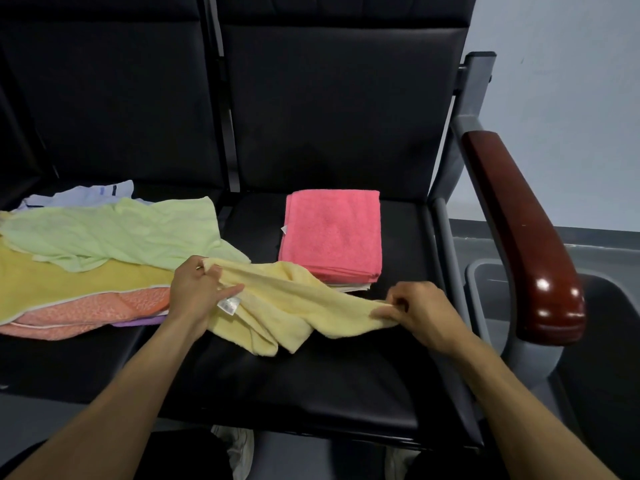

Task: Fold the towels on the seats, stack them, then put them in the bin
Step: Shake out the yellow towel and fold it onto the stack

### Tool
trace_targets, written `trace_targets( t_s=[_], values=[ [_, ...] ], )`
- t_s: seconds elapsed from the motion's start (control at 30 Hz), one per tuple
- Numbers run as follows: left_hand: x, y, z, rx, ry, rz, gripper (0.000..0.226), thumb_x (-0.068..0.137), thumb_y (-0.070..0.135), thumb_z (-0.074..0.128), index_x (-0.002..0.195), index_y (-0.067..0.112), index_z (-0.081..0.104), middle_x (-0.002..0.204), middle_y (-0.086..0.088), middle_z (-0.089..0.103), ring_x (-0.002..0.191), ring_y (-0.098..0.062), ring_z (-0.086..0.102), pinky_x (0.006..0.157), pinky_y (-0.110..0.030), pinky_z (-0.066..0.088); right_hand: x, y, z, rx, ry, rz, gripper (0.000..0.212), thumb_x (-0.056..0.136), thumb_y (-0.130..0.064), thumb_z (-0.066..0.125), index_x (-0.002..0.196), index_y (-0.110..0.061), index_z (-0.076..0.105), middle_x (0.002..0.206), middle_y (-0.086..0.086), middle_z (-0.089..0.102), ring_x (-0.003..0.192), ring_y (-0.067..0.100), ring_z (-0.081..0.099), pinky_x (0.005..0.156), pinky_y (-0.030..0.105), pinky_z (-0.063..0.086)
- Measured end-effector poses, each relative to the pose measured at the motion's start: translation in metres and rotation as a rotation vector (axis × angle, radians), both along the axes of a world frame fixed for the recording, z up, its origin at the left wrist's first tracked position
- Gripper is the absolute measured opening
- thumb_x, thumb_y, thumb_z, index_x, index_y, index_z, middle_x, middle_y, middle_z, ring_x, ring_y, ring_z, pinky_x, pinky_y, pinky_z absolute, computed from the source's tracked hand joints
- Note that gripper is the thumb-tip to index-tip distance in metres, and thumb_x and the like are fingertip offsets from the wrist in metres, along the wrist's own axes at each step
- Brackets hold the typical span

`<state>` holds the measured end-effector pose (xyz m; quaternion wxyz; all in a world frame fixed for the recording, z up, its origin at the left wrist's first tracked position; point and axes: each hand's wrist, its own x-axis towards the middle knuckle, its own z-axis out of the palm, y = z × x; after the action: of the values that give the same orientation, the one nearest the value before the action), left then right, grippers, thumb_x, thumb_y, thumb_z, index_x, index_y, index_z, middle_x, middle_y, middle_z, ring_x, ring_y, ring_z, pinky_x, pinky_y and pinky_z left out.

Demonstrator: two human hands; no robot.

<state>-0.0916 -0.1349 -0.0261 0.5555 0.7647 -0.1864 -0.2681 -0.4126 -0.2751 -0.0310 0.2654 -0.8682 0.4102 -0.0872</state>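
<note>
Pale yellow towel [284, 306] bunched across the right seat [311, 386], left hand [194, 292] pinching its left end, right hand [420, 308] gripping its right end, folded pink stack [332, 233] behind, unfolded towels [104, 258] on left seat, bin [485, 275] beside armrest [519, 230].

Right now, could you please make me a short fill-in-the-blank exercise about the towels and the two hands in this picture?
1. Both hands, the left hand and the right hand, hold the pale ____ towel.
2. The folded towel on top of the stack is ____.
3. The unfolded light green towel lies on the ____ seat.
4. A small white ____ hangs from the held towel near the left hand.

Missing words: yellow; pink; left; label
</note>
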Motion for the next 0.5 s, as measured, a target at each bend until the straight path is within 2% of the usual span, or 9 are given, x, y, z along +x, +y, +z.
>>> trace_targets(
  t_s=[0.1, 0.2, 0.23, 0.33, 0.43, 0.5],
  values=[
    [0.004, -0.001, -0.006, 0.023, -0.045, -0.015, 0.016, 0.104, 0.003, 0.049, 0.1, -0.012, 0.051, 0.091, -0.014, 0.051, 0.1, -0.045, 0.068, 0.062, -0.022, 0.061, -0.003, 0.003, 0.0, -0.03, 0.235, 0.05, 0.042, 0.078, -0.059, 0.074, 0.07, -0.023, 0.054, 0.074, -0.007, 0.058, 0.069, 0.015, 0.055, 0.061, 0.035, 0.042],
    [0.004, -0.001, -0.007, 0.023, -0.056, -0.038, 0.018, 0.104, 0.005, 0.049, 0.101, -0.013, 0.049, 0.09, -0.013, 0.05, 0.093, -0.037, 0.071, 0.073, -0.032, 0.063, -0.006, 0.006, -0.001, -0.082, 0.329, 0.063, 0.031, 0.081, -0.051, 0.074, 0.09, -0.025, 0.061, 0.092, -0.007, 0.062, 0.087, 0.02, 0.06, 0.07, 0.036, 0.046],
    [0.005, -0.001, -0.008, 0.019, -0.051, -0.045, 0.019, 0.104, 0.005, 0.049, 0.1, -0.013, 0.049, 0.09, -0.013, 0.049, 0.091, -0.035, 0.072, 0.076, -0.034, 0.063, -0.008, 0.006, 0.0, -0.09, 0.309, 0.049, 0.025, 0.083, -0.048, 0.074, 0.086, -0.028, 0.059, 0.09, -0.007, 0.061, 0.087, 0.02, 0.06, 0.067, 0.035, 0.045],
    [0.009, 0.001, -0.007, 0.019, -0.03, -0.022, 0.019, 0.104, 0.007, 0.05, 0.102, -0.011, 0.05, 0.096, -0.014, 0.052, 0.084, -0.03, 0.075, 0.079, -0.036, 0.063, -0.013, 0.001, 0.004, -0.084, 0.205, 0.004, 0.029, 0.086, -0.039, 0.073, 0.071, -0.033, 0.049, 0.072, -0.013, 0.054, 0.072, 0.012, 0.055, 0.059, 0.028, 0.035],
    [0.015, 0.003, -0.008, 0.038, -0.023, 0.016, 0.018, 0.104, 0.008, 0.05, 0.104, -0.01, 0.05, 0.098, -0.014, 0.051, 0.086, -0.033, 0.075, 0.075, -0.033, 0.063, -0.014, 0.0, 0.006, -0.058, -0.022, -0.035, 0.014, 0.089, -0.029, 0.073, 0.077, -0.03, 0.065, 0.077, -0.013, 0.058, 0.074, 0.008, 0.059, 0.065, 0.024, 0.04],
    [0.015, 0.003, -0.009, 0.061, -0.023, 0.026, 0.019, 0.104, 0.009, 0.051, 0.102, -0.01, 0.049, 0.097, -0.013, 0.049, 0.084, -0.032, 0.075, 0.078, -0.035, 0.063, -0.011, 0.003, 0.011, 0.074, -0.262, -0.121, 0.011, 0.091, -0.02, 0.071, 0.08, -0.022, 0.072, 0.086, -0.007, 0.062, 0.079, 0.009, 0.061, 0.07, 0.022, 0.047]
  ],
)
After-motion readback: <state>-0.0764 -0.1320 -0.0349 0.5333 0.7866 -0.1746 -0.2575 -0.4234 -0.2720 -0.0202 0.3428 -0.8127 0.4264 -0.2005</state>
